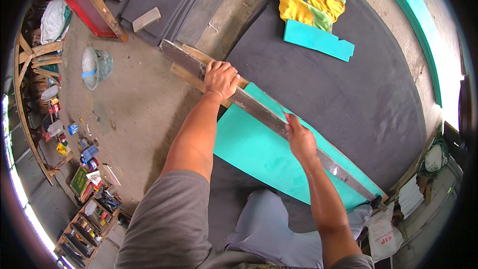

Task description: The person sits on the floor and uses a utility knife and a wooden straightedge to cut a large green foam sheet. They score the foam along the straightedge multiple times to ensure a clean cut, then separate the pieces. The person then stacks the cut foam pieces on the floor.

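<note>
A long metal straightedge (259, 112) lies diagonally across a teal sheet (251, 142), from upper left to lower right. My left hand (221, 78) presses down on its upper part, fingers curled over the bar. A wooden plank (186, 76) shows beneath the bar at this end. Farther down, my right hand (301, 139) is closed in a fist beside the straightedge, above the teal sheet. A small red tool (287, 116) pokes out of that fist; its kind is mostly hidden. Under the teal sheet are large dark sheets (368, 99).
A notched teal offcut (318, 40) and a yellow-green cloth (308, 6) rest on the dark sheet. At left stand a bucket (97, 68), a red wood-framed screen (92, 12) and a cluttered wooden shelf (84, 229). A wooden block (146, 19) lies on stacked dark sheets.
</note>
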Motion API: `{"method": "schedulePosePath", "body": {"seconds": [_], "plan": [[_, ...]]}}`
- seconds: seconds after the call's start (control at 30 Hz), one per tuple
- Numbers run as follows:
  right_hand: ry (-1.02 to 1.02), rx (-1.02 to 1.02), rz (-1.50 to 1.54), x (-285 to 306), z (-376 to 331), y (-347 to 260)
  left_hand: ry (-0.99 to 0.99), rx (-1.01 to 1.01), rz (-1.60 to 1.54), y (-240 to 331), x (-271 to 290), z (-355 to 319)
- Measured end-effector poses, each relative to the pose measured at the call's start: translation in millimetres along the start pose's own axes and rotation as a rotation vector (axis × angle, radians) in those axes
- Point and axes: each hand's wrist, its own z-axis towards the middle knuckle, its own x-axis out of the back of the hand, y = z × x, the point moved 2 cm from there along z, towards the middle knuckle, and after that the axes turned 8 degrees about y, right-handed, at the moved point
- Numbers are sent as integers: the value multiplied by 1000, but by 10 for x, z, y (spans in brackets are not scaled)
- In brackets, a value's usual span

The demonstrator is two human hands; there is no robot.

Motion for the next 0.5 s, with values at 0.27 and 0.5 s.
{"method": "schedulePosePath", "body": {"seconds": [0.27,0.5], "plan": [[-119,184,-200,-296,495,-880,11,27,-10,-31,-86,11],[-263,176,-325,-339,606,-1153,-40,54,0,-41,-122,-17]]}}
